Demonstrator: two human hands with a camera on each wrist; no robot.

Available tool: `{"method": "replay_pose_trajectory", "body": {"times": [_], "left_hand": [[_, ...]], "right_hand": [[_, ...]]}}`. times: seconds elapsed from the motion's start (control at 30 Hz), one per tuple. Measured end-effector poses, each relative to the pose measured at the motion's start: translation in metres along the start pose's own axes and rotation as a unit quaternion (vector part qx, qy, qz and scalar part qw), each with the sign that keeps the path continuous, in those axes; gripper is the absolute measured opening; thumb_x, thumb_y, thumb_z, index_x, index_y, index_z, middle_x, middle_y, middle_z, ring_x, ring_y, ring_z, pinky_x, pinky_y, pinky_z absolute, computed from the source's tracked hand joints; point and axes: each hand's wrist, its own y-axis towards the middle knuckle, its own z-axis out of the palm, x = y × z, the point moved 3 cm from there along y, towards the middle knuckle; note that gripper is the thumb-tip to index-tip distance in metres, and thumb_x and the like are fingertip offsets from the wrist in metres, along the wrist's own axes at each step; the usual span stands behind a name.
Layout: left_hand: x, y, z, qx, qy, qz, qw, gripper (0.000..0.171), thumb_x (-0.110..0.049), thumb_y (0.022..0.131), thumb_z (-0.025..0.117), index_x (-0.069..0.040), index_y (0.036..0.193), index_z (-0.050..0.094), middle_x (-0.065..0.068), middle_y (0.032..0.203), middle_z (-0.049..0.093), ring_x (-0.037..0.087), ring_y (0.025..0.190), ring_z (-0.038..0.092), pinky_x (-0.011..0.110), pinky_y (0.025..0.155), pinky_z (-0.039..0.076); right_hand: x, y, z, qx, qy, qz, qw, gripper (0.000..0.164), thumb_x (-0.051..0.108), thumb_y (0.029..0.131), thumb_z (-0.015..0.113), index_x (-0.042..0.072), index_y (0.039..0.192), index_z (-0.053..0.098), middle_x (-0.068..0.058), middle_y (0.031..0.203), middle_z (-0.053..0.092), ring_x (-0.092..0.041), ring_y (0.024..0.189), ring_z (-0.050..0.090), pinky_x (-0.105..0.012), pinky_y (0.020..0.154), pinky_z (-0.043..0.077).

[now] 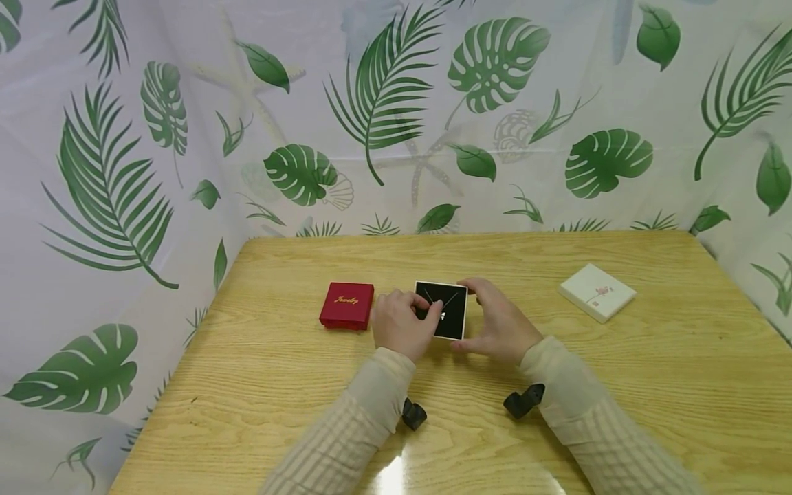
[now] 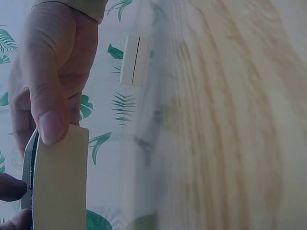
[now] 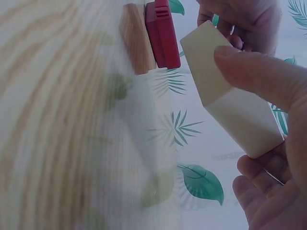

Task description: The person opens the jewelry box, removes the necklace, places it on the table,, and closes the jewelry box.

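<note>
A small white jewelry box (image 1: 465,311) with a black insert (image 1: 450,328) is tilted up toward the head camera. On the insert lies a thin-chain necklace (image 1: 456,298) with a small pale pendant. My right hand (image 1: 502,326) grips the box from the right, its thumb (image 3: 244,67) on the near side wall and the other fingers round the far side. My left hand (image 1: 401,324) reaches over the box from the left, fingers bent and fingertips (image 2: 14,187) right at the insert by the chain. I cannot tell whether they pinch the chain.
To the left sits a red box (image 1: 347,305) with gold "Jewelry" lettering. A white square box or lid (image 1: 597,292) with a pink flower print lies to the right. Behind the wooden table (image 1: 278,412) hangs a leaf-patterned cloth (image 1: 396,172).
</note>
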Motion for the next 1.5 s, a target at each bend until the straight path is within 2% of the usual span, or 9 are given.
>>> {"method": "replay_pose_trajectory", "body": {"times": [0.4,0.87,1.13,1.27,1.4,1.5], "left_hand": [[-0.001,-0.004,0.002,-0.036,0.033,0.022,0.9986,0.020,-0.036,0.082,0.074,-0.021,0.068,0.074,-0.003,0.068,0.057,0.021,0.074,0.051,0.039,0.072,0.039],[-0.003,-0.005,0.004,-0.001,0.040,0.002,0.9992,0.018,-0.029,0.083,0.071,-0.020,0.067,0.072,-0.003,0.070,0.059,0.020,0.075,0.051,0.039,0.070,0.039],[-0.004,-0.006,0.003,-0.011,0.066,0.011,0.9977,0.020,-0.028,0.080,0.069,-0.021,0.062,0.068,-0.005,0.067,0.058,0.020,0.072,0.053,0.040,0.069,0.040],[-0.003,-0.005,0.003,-0.008,0.082,0.014,0.9965,0.022,-0.029,0.080,0.068,-0.020,0.059,0.067,-0.006,0.062,0.060,0.018,0.065,0.055,0.037,0.062,0.039],[-0.002,-0.004,0.005,0.000,0.077,0.013,0.9969,0.023,-0.026,0.078,0.068,-0.021,0.056,0.064,-0.008,0.053,0.058,0.012,0.051,0.053,0.031,0.054,0.039],[-0.002,-0.004,0.005,0.004,0.071,0.012,0.9974,0.022,-0.024,0.077,0.068,-0.021,0.056,0.063,-0.008,0.052,0.057,0.010,0.047,0.050,0.028,0.050,0.040]], "right_hand": [[0.003,0.001,0.002,-0.011,-0.003,-0.013,1.000,0.096,0.023,0.060,0.093,0.000,0.136,0.040,-0.013,0.131,0.047,-0.026,0.117,0.047,-0.045,0.095,0.044],[0.008,0.001,0.006,-0.010,-0.001,-0.029,1.000,0.093,0.021,0.059,0.093,0.001,0.134,0.042,-0.011,0.130,0.048,-0.025,0.114,0.049,-0.042,0.095,0.046],[0.007,0.002,0.009,-0.016,0.003,-0.041,0.999,0.090,0.019,0.058,0.094,0.004,0.131,0.043,-0.009,0.128,0.049,-0.023,0.113,0.049,-0.042,0.094,0.046],[0.007,0.001,0.010,-0.020,-0.001,-0.050,0.999,0.090,0.020,0.058,0.094,0.003,0.130,0.044,-0.009,0.126,0.050,-0.022,0.111,0.049,-0.042,0.092,0.047],[0.008,0.001,0.011,-0.024,-0.003,-0.057,0.998,0.090,0.021,0.057,0.094,0.002,0.130,0.044,-0.010,0.125,0.050,-0.022,0.111,0.049,-0.043,0.092,0.048],[0.008,0.001,0.011,-0.024,-0.005,-0.059,0.998,0.091,0.021,0.057,0.094,0.002,0.130,0.044,-0.010,0.126,0.049,-0.022,0.112,0.049,-0.043,0.092,0.048]]}}
